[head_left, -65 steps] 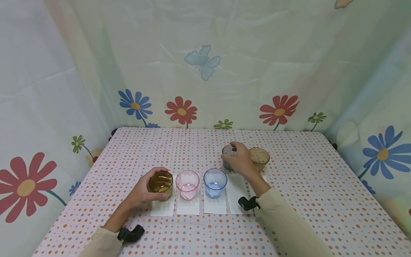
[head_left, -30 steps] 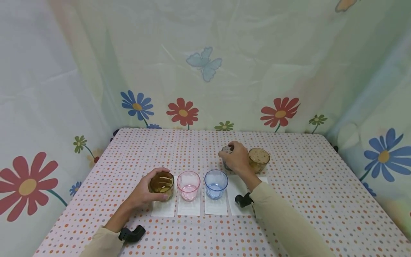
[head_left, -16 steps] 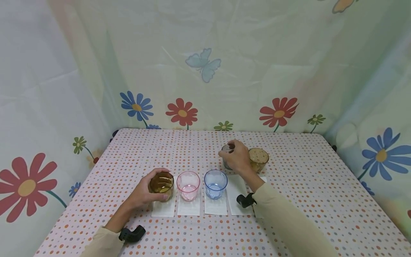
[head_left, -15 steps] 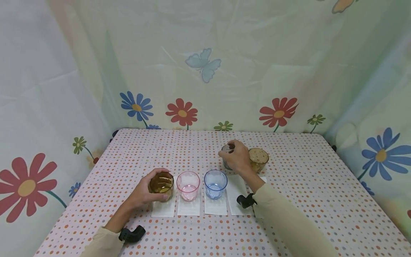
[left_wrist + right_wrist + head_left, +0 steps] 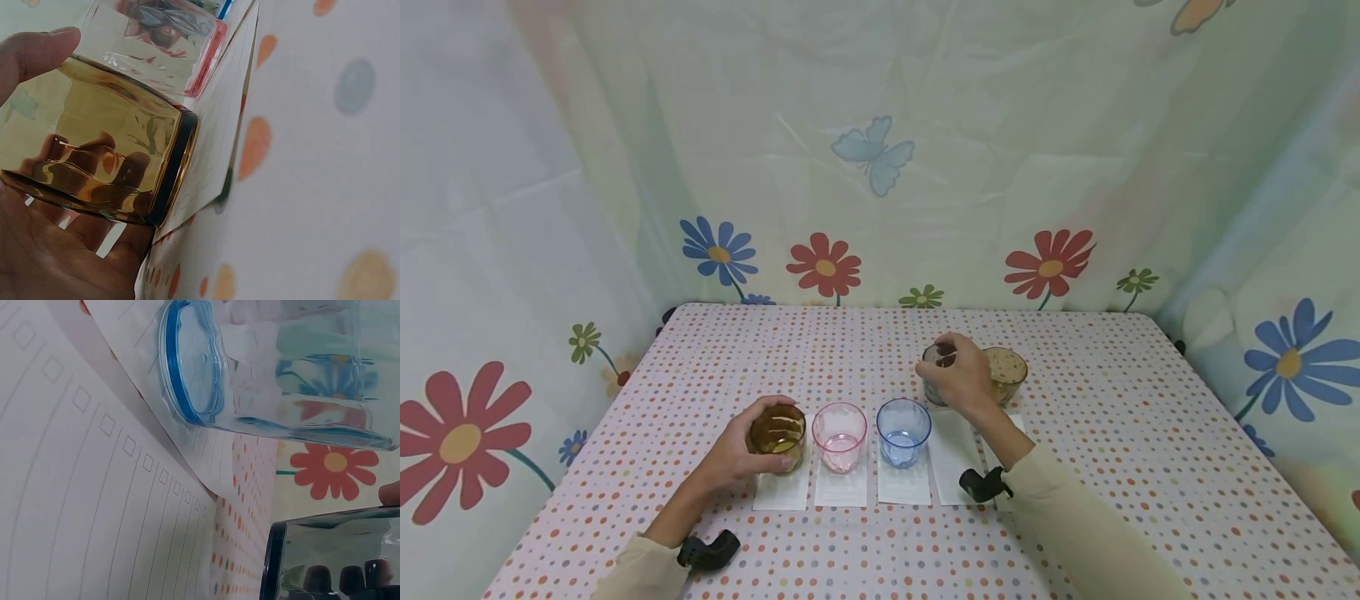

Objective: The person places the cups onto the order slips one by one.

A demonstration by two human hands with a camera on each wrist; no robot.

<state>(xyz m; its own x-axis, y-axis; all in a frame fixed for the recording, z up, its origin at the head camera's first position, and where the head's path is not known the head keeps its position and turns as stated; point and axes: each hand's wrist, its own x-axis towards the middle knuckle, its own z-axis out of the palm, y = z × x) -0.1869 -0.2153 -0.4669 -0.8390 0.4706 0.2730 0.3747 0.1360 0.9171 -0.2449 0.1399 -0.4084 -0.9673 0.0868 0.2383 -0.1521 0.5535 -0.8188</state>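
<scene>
Pale fabric backdrop (image 5: 760, 100) printed with flowers and butterflies closed in the back and sides of a table under a white cloth dotted in orange, red and grey (image 5: 880, 550). Five round, see-through cups stood on it, mouths up, with five narrow white paper sheets (image 5: 904, 487) laid side by side in a row; the rightmost sheet was partly hidden by the right arm. Leftmost was a dark amber cup (image 5: 777, 433) at the far end of the first sheet; then came a pink-rimmed clear cup (image 5: 839, 437) and a blue-rimmed clear cup (image 5: 903, 432), on the second and third. Beyond the fourth sheet was a smoky grey cup (image 5: 337, 553), and just beside it, to the right, a paler amber cup (image 5: 1009, 372) with speckles showing within its mouth. Inside the pink and blue cups their tinted bases showed. The left hand (image 5: 735, 446) gripped the dark amber cup, thumb on the near side and fingers around the other, fingertips visible through the wall. The right hand (image 5: 962, 377) held the smoky grey cup between thumb and fingers; whether its base touched the cloth could not be told. Two black devices (image 5: 709, 552) sat at the wrists, one on each.
</scene>
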